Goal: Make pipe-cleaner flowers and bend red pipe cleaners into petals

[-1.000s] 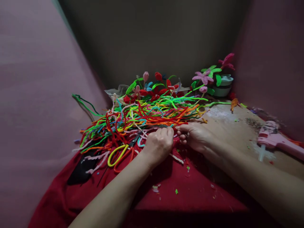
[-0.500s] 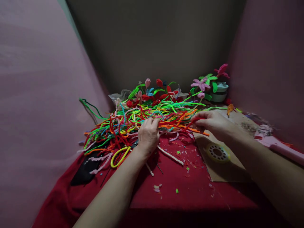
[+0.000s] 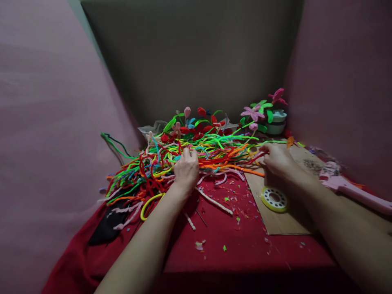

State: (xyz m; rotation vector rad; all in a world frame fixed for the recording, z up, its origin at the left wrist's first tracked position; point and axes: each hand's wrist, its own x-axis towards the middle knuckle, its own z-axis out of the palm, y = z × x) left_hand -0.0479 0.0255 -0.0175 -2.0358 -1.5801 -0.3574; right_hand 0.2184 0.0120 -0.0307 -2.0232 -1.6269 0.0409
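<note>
Parting from the left hand point(image 3: 186, 168), the right hand point(image 3: 278, 158) now pinches slender red chenille stems point(image 3: 256, 157), apparently separating them. Remotely, I cannot tell the left hand's grip.

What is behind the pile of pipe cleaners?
Behind the pile are colourful fuzzy flowers, clear plastic to their left and a pale pot farther right. The pile covers the flowers' lower parts, so what they rest on cannot be seen.

No readable text, label, brand, number or sign anywhere.
</note>
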